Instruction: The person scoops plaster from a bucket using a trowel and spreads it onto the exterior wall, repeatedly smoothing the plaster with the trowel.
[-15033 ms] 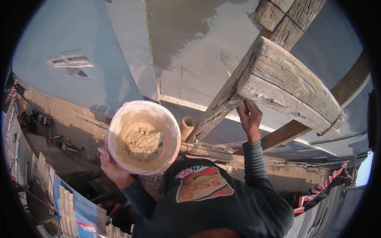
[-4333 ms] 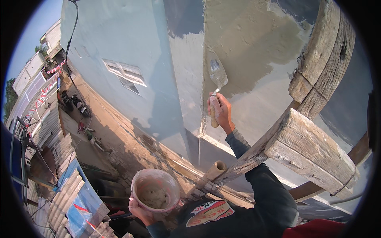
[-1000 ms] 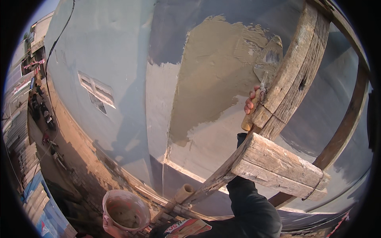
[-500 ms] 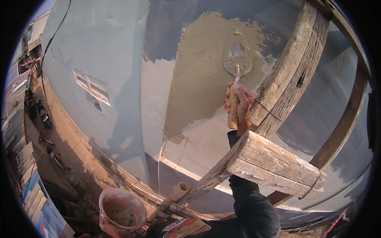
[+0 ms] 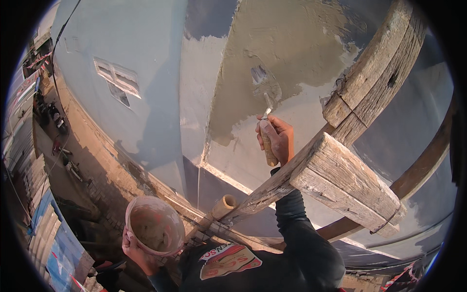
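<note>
While the left grip (image 5: 137, 251) clasps the bucket (image 5: 155, 225), the right grip (image 5: 280, 138) wraps round the trowel handle (image 5: 270, 153)

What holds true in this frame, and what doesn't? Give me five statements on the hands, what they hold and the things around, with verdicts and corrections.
1. The right hand holds a trowel by its handle. True.
2. The left hand holds a bucket. True.
3. The bucket is filled to its rim. False: the mix lies low inside.
4. The brownish coat covers the whole wall. False: a lighter bare area lies below it.
5. A weathered wooden block is right of the bucket in the picture. True.
</note>
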{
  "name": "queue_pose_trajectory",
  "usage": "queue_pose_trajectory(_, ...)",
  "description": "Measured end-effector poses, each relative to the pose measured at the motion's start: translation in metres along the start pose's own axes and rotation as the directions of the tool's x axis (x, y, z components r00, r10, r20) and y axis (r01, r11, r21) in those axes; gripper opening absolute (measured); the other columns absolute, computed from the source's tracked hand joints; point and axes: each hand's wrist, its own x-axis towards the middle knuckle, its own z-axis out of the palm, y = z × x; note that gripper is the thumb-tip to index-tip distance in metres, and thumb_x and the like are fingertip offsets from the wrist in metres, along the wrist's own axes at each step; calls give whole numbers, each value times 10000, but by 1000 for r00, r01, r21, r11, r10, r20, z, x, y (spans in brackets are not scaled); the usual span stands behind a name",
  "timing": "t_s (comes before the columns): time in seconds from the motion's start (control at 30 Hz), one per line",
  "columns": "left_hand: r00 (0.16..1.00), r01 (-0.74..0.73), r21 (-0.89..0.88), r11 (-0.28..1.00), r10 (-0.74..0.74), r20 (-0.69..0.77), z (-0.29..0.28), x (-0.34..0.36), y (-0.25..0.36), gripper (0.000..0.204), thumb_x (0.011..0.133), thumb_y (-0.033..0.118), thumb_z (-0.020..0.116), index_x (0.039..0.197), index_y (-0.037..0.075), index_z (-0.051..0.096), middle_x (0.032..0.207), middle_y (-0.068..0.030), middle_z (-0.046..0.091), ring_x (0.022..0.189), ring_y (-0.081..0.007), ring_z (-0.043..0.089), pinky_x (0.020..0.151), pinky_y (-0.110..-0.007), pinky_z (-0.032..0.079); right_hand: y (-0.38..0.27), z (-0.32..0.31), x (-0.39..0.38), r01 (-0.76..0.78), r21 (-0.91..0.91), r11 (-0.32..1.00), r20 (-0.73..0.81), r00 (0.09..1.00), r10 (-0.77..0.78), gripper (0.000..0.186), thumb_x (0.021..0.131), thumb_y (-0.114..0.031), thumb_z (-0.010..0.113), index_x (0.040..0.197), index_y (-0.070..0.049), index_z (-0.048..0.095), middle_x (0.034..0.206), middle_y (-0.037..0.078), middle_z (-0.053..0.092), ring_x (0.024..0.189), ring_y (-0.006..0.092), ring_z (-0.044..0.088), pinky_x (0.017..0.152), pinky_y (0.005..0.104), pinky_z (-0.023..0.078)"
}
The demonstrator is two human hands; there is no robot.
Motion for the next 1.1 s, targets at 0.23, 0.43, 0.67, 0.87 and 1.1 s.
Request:
queue_pose_trajectory(0.23,1000,-5,-24,1000,6,26,23,-5,16,316,992,86,477,1230,-106,555,1153,-177,639,1021,-234,639,925,-357,515,-9,-30,-14,-92,-22,996,-277,957,82,361,988,-230,571,1234,34,552,883,80,603,630,146,589,502,273,482)
queue_pose_trajectory(0.43,997,-38,51,998,35,71,15,-9,14,317,983,72,487,1232,-114,550,1144,-170,638,1005,-226,639,913,-350,517,0,-116,-27,-53,688,723,197,974,-116,471,996,-270,535,1373,-14,414,1039,103,592,773,245,645,608,366,558)
queue_pose_trajectory(0.67,964,-221,301,928,162,211,5,-3,22,273,959,146,564,1067,-94,634,1183,-142,640,1051,-193,616,963,-344,465,48,-60,-76,-117,253,960,32,993,113,484,917,-327,665,1177,69,570,810,82,588,592,127,550,501,234,458)
queue_pose_trajectory(0.87,925,-256,284,924,148,351,38,15,44,419,932,260,634,1100,-125,633,1231,-162,623,1075,-209,605,985,-329,439,71,-54,-118,-412,-10,911,88,907,411,302,931,-215,657,1073,51,657,819,22,645,638,74,558,530,225,446)
queue_pose_trajectory(1.1,929,-186,101,977,142,341,71,17,59,552,923,289,635,1242,-152,545,1220,-200,623,1110,-249,611,1018,-376,454,39,-52,-188,-582,-355,732,-101,802,588,221,936,-186,589,918,32,619,714,47,592,534,86,514,448,240,388)
